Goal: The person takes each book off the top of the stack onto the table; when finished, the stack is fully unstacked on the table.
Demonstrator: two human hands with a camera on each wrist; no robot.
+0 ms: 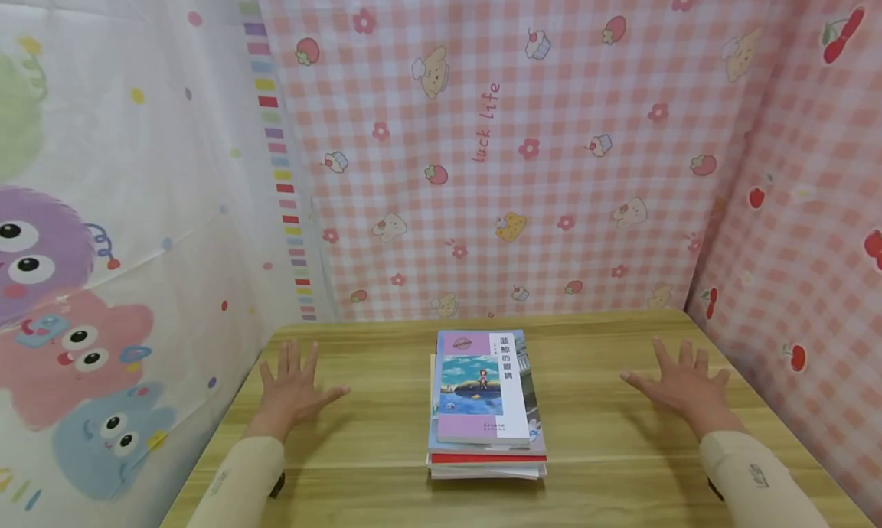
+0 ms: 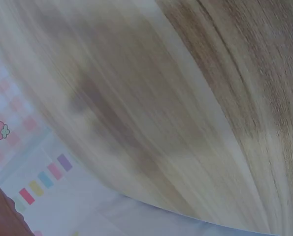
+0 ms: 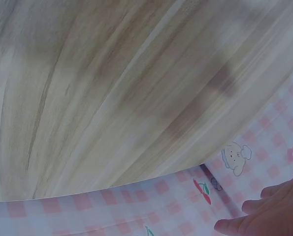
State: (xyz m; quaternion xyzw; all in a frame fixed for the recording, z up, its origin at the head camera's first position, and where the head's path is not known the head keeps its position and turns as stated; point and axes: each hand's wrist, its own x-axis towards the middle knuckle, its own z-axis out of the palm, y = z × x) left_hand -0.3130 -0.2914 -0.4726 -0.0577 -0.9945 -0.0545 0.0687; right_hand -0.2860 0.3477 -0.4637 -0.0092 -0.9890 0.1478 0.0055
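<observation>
A stack of several books point(image 1: 471, 428) lies at the middle of the wooden table point(image 1: 386, 436). On top is a thinner book point(image 1: 475, 386) with a pink and white cover and a picture of sea and sky. To the left of the stack, my left hand point(image 1: 292, 390) is spread with straight fingers, palm down and holding nothing. On the other side, my right hand point(image 1: 685, 390) is spread the same way, apart from the books. The wrist views show parts of each hand beside the table surface and soft shadows on the wood.
A pink checked curtain point(image 1: 510, 184) with small printed pictures hangs behind the table's far edge. White cloth point(image 1: 172, 268) with cartoon figures hangs at the left, and another checked cloth point(image 1: 813, 229) with cherries at the right.
</observation>
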